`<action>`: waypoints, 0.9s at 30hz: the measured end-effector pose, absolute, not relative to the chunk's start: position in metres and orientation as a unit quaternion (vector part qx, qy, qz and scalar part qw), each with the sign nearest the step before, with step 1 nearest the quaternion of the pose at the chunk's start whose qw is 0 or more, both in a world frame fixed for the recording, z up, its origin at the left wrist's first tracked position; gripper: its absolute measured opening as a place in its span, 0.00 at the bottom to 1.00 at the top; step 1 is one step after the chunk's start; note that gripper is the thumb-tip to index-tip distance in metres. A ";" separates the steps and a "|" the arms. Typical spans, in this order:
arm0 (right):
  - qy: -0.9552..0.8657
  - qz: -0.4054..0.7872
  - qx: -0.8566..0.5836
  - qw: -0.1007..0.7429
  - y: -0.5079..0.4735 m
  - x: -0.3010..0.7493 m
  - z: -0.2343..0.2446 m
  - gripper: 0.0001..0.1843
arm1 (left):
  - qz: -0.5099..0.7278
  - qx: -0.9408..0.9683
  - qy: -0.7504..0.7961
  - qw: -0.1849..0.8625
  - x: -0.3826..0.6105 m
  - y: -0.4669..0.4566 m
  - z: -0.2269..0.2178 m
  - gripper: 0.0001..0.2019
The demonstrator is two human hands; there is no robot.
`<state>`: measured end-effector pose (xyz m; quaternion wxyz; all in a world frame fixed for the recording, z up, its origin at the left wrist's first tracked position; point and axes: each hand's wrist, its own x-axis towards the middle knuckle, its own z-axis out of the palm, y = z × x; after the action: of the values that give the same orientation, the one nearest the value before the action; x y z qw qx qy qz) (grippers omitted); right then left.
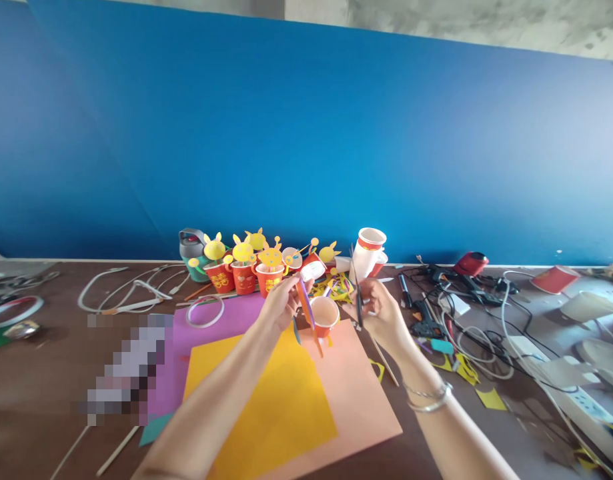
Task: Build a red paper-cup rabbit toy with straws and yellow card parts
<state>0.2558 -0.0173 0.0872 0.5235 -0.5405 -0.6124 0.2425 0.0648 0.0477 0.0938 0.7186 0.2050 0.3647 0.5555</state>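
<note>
My left hand [281, 303] is closed in a pinch on thin paper strips [306, 310], purple and orange, held upright over the table. My right hand [379, 312] is closed round a pair of dark scissors [357, 293], their blades pointing up, just right of the strips. Between my two hands sits a red paper cup [325, 315] with a white inside, on a pink sheet [356, 393]. A yellow sheet [266, 400] and a purple sheet [211, 333] lie under my left forearm. A bracelet is on my right wrist.
A row of red cups with yellow paper ears [246, 267] stands at the back by the blue wall. Stacked cups [369, 250] stand right of them. Tangled cables and glue guns [436, 300], a power strip [571, 393], tape rings [205, 310] and wooden sticks lie around.
</note>
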 end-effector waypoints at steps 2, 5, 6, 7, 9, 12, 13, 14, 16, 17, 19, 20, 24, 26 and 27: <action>-0.580 0.204 -0.544 0.571 -0.002 0.240 0.086 0.21 | 0.526 0.222 0.370 0.733 0.067 0.043 0.095 0.04; -0.561 0.252 -0.500 0.610 0.019 0.223 0.087 0.20 | 0.491 0.248 0.360 0.754 0.068 0.038 0.095 0.04; -0.554 0.274 -0.490 0.615 0.024 0.220 0.087 0.20 | 0.485 0.255 0.353 0.758 0.068 0.037 0.095 0.04; -0.550 0.288 -0.481 0.619 0.027 0.218 0.087 0.19 | 0.482 0.260 0.347 0.761 0.068 0.037 0.095 0.04; -0.560 0.277 -0.473 0.621 0.030 0.218 0.087 0.18 | 0.479 0.273 0.342 0.761 0.066 0.038 0.094 0.04; -0.606 0.199 -0.474 0.607 0.028 0.226 0.083 0.17 | 0.466 0.292 0.342 0.762 0.063 0.040 0.095 0.04; -0.618 0.178 -0.476 0.600 0.028 0.230 0.081 0.17 | 0.460 0.298 0.341 0.764 0.062 0.040 0.095 0.04; -0.627 0.169 -0.476 0.593 0.028 0.234 0.079 0.17 | 0.454 0.303 0.341 0.765 0.061 0.040 0.095 0.04; -0.638 0.177 -0.478 0.578 0.030 0.240 0.077 0.18 | 0.447 0.305 0.342 0.768 0.060 0.041 0.096 0.04; -0.642 0.186 -0.479 0.569 0.031 0.242 0.077 0.19 | 0.448 0.301 0.344 0.769 0.060 0.041 0.096 0.04; -0.646 0.205 -0.484 0.553 0.031 0.244 0.081 0.20 | 0.460 0.278 0.350 0.767 0.059 0.043 0.095 0.04; -0.643 0.209 -0.490 0.550 0.030 0.244 0.084 0.20 | 0.470 0.262 0.354 0.765 0.059 0.044 0.094 0.04; -0.624 0.262 -0.487 0.551 0.014 0.249 0.105 0.18 | 0.516 0.208 0.362 0.748 0.059 0.050 0.093 0.07; -0.646 0.382 -0.454 0.481 0.005 0.253 0.113 0.15 | 0.543 0.186 0.356 0.737 0.058 0.052 0.095 0.07; -0.659 0.441 -0.438 0.424 0.002 0.256 0.115 0.15 | 0.553 0.178 0.353 0.734 0.057 0.053 0.096 0.07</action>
<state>0.2561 0.0015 0.1146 0.4238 -0.4376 -0.6592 0.4409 0.0574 0.0529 0.0957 0.7337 0.1782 0.3527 0.5527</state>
